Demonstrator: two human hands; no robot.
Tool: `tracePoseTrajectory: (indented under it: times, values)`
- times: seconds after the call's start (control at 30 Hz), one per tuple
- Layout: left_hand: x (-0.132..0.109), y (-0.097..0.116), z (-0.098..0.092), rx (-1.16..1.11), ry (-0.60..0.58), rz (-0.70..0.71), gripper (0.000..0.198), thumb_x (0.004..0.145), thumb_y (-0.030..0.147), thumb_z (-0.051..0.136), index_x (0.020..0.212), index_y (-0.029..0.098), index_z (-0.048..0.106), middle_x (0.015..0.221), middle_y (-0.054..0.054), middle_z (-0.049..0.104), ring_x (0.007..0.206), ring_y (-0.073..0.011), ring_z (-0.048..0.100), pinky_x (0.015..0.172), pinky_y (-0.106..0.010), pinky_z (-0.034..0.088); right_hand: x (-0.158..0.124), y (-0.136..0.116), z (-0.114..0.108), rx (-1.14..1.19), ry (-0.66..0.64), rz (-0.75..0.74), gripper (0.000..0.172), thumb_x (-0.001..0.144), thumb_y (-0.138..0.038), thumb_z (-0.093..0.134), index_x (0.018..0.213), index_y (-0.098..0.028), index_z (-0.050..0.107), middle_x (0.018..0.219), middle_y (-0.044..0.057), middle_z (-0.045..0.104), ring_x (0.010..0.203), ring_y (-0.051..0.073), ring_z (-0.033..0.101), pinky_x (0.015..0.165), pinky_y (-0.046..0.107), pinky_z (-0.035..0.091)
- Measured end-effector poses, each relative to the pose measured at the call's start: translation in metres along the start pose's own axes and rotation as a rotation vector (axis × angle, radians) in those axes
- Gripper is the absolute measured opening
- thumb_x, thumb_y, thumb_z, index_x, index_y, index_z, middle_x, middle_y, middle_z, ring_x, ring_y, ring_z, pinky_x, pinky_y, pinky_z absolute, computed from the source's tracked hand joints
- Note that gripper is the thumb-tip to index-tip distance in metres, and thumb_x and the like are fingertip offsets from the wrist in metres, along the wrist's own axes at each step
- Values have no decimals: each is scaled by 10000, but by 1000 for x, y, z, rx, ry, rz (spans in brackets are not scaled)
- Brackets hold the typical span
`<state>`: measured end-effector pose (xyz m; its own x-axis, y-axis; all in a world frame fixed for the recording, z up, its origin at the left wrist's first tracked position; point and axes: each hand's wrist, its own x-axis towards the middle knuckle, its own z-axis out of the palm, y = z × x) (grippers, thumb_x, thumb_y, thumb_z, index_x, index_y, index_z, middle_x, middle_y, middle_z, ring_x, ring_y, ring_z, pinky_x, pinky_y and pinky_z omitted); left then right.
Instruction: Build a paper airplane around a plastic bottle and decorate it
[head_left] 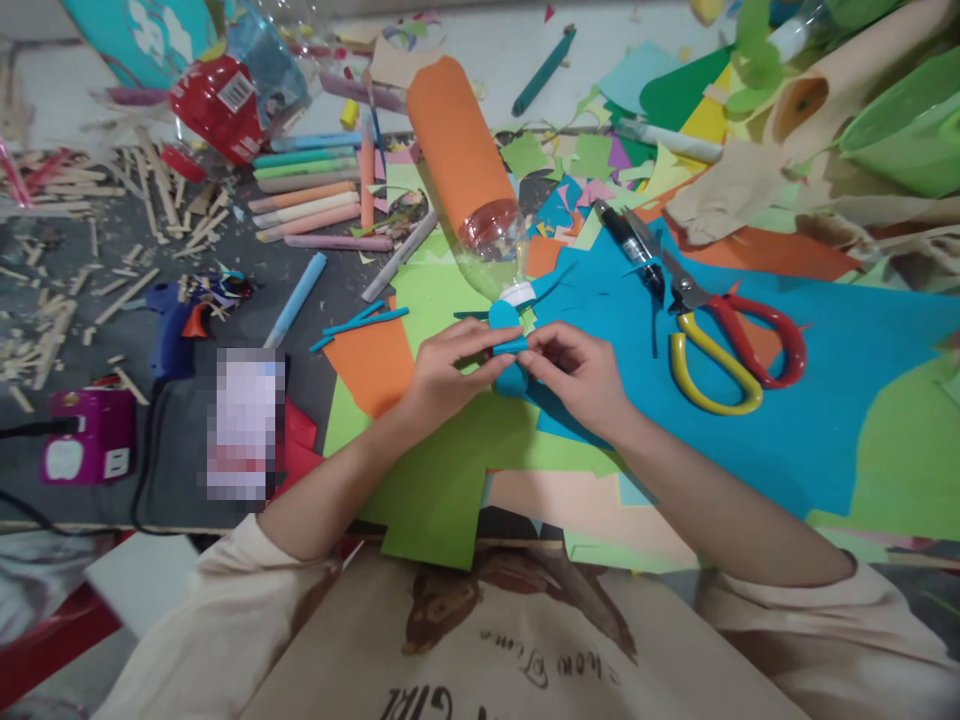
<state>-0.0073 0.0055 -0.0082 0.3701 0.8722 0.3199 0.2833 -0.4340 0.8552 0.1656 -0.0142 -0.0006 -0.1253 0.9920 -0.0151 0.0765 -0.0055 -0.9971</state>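
Note:
Both my hands meet at the middle of the table over a small blue paper piece (508,345). My left hand (448,372) pinches its left end, fingers closed on it. My right hand (579,372) grips its right side, fingers curled. Just beyond them lies a plastic bottle wrapped in orange paper (459,150), its white cap (516,295) pointing at my hands and blue paper bits stuck by the cap. Under my hands are blue (810,400), green (442,480) and orange (371,365) paper sheets.
Scissors with red and yellow handles (720,345) and a black marker (628,240) lie to the right. Pastel markers (304,200), a blue glue gun (180,315), wooden sticks (52,300) and a purple box (82,435) crowd the left. Paper scraps and rolls (817,95) fill the back right.

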Motion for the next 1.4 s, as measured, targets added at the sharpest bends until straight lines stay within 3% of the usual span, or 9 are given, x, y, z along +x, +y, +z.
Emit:
tracePoseTrajectory:
  times: [0.3, 0.5, 0.8, 1.27, 1.4]
  values:
    - [-2, -2, 0, -6, -4, 8, 230, 872, 367, 641, 1034, 248, 753, 787, -27, 703, 720, -110, 629, 657, -216, 504, -2, 0, 0, -4, 45, -15, 124, 763, -300, 673, 718, -217, 593, 632, -26, 595, 561, 114, 520, 572, 276, 456]
    - [-2, -3, 3, -5, 32, 70, 215, 884, 347, 632, 1014, 234, 760, 765, -27, 703, 705, -101, 629, 644, -199, 499, -2, 0, 0, -7, 50, -10, 120, 762, -299, 670, 721, -215, 594, 625, -30, 589, 565, 111, 529, 575, 275, 460]
    - [-2, -4, 1, 57, 15, 97, 317, 902, 460, 571, 971, 225, 772, 728, -33, 707, 670, -103, 646, 614, -200, 502, -4, -1, 0, -43, 54, -7, 221, 772, -407, 678, 705, -218, 585, 631, -18, 607, 568, 120, 541, 562, 284, 464]
    - [-2, -2, 1, 36, 30, 167, 227, 907, 343, 598, 949, 201, 770, 757, -44, 742, 679, -114, 669, 639, -208, 530, -6, 2, 1, -36, 63, -55, 127, 787, -284, 670, 724, -216, 585, 649, -25, 601, 589, 118, 554, 583, 277, 473]
    - [-1, -1, 0, 77, 28, 195, 225, 912, 326, 594, 936, 185, 768, 752, -51, 745, 683, -113, 677, 645, -202, 533, -6, 4, 1, -53, 103, -153, 112, 786, -242, 684, 807, -229, 575, 720, -22, 593, 614, 114, 553, 587, 267, 478]
